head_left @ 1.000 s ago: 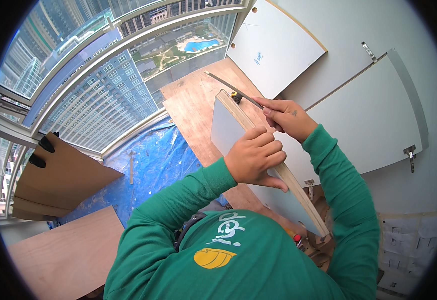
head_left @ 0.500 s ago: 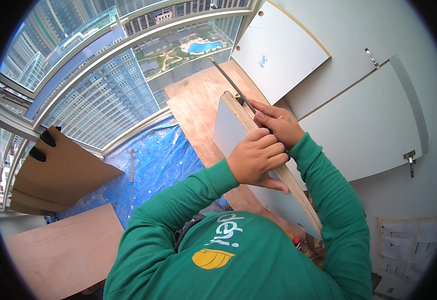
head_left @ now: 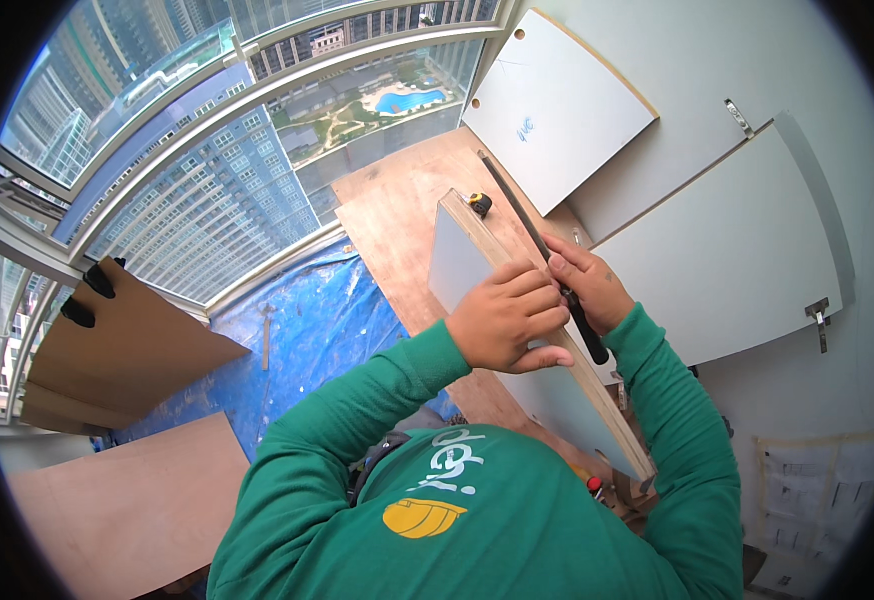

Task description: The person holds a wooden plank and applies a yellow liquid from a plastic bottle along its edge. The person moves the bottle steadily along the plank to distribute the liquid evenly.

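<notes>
Fingers of my left hand (head_left: pixel 509 318) are curling together over panel (head_left: pixel 609 418); my right hand (head_left: pixel 598 288) is pinching file (head_left: pixel 519 203), tip pointing toward eleven o'clock.

Ahead of my left hand (head_left: pixel 513 318), a pinkish-tan plywood sheet (head_left: pixel 389 206) lies flat, and a yellow-and-black tape measure (head_left: pixel 480 204) appears to rest on it, though I can't see well underneath. Further left of that hand, a white-flecked blue tarp (head_left: pixel 319 318) spreads out, a slim long-handled tool (head_left: pixel 265 342) lying on it.
</notes>
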Motion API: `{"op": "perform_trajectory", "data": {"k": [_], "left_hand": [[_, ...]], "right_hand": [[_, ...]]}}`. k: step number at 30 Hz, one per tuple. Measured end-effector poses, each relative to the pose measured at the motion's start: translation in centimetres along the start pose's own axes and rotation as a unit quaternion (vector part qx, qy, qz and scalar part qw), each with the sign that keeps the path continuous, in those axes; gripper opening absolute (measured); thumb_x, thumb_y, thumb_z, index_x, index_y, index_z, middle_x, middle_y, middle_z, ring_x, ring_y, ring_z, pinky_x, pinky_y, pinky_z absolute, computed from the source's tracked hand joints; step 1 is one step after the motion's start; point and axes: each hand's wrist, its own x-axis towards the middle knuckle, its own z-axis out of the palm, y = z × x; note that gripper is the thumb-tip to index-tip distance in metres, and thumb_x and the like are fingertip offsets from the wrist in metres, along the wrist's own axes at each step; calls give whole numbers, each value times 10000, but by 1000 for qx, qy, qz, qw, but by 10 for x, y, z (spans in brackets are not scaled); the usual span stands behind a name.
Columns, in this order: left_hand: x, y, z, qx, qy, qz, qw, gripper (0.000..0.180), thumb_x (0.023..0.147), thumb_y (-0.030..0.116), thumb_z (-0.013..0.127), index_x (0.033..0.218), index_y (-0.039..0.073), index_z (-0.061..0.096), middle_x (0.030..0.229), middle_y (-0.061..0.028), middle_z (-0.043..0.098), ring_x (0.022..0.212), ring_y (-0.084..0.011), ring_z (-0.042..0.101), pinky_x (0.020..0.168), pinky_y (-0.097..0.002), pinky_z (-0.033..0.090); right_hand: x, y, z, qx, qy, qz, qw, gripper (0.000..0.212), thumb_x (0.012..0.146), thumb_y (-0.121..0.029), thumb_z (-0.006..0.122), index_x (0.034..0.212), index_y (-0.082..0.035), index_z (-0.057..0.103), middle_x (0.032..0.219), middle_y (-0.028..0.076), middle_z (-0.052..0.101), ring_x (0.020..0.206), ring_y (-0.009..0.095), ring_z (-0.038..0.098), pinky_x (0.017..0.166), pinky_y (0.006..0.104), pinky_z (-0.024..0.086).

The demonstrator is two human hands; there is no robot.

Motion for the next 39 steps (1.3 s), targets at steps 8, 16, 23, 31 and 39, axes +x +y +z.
{"op": "perform_trajectory", "data": {"k": [8, 16, 23, 31, 39], "left_hand": [[-5, -56, -18, 84, 85, -172, 978, 133, 930, 225, 681, 866, 108, 689, 1154, -64, 668, 1381, -325, 552, 1246, -511, 271], [-9, -98, 3, -328, 224, -475, 785, 501, 1166, 427, 433, 1036, 16, 689, 823, -90, 711, 798, -152, 672, 794, -295, 528], [-7, -111, 2, -321, 247, -516, 755, 554, 1150, 526, 438, 968, 38, 628, 739, -78, 618, 701, -175, 619, 733, -311, 517], [-11, -112, 18, -208, 223, -432, 849, 396, 1127, 431, 542, 1051, 53, 630, 856, -61, 624, 824, -181, 619, 841, -351, 508], [-11, -120, 5, -251, 199, -486, 813, 599, 1180, 490, 280, 1249, 17, 641, 1040, -124, 716, 973, -238, 675, 899, -374, 554]], "right_hand": [[-128, 10, -51, -75, 41, 0, 996, 850, 1015, -445, 750, 1642, -1, 388, 815, -35, 523, 670, 54, 476, 604, 218, 417], [-231, 46, -63, -3, 133, -49, 990, 861, 1013, -507, 737, 1612, 25, 421, 822, -46, 508, 703, 54, 463, 635, 212, 412], [-285, 129, -59, 145, 411, -28, 900, 411, 1139, -295, 557, 1412, 6, 619, 754, -44, 496, 630, 54, 453, 562, 231, 409], [-377, 200, -56, 166, 559, 75, 809, 340, 1118, -333, 592, 1202, -20, 695, 700, -28, 533, 569, 61, 486, 516, 239, 416], [-413, 333, -69, 55, 587, 189, 785, 286, 1062, -298, 627, 1131, -30, 702, 770, 78, 683, 604, 178, 620, 579, 333, 500]]}}
